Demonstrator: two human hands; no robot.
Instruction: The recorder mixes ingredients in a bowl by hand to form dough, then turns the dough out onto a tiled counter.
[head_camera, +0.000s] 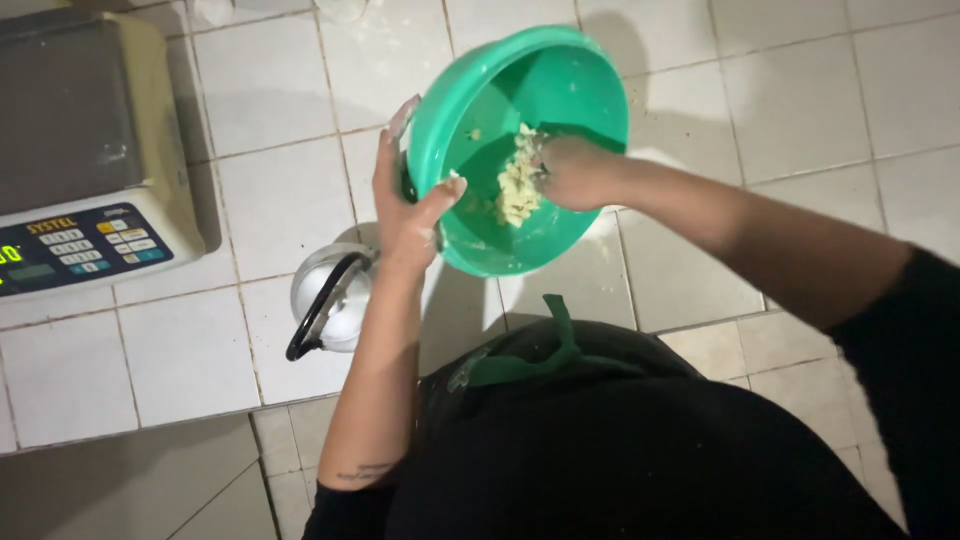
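A green plastic bowl (560, 90) is tilted toward me above the white tiled counter. My left hand (405, 200) grips its left rim, thumb inside the bowl. My right hand (575, 170) is inside the bowl, pressed into a lump of pale yellowish dough (517, 185) stuck to the inner wall. Its fingers are buried in the dough and mostly hidden.
A digital weighing scale (90, 150) with a steel platform stands at the far left of the white tiled counter (270, 90). A small metal kettle with a black handle (330, 295) sits under my left wrist. The counter's front edge runs just before my dark apron with green straps (555, 350).
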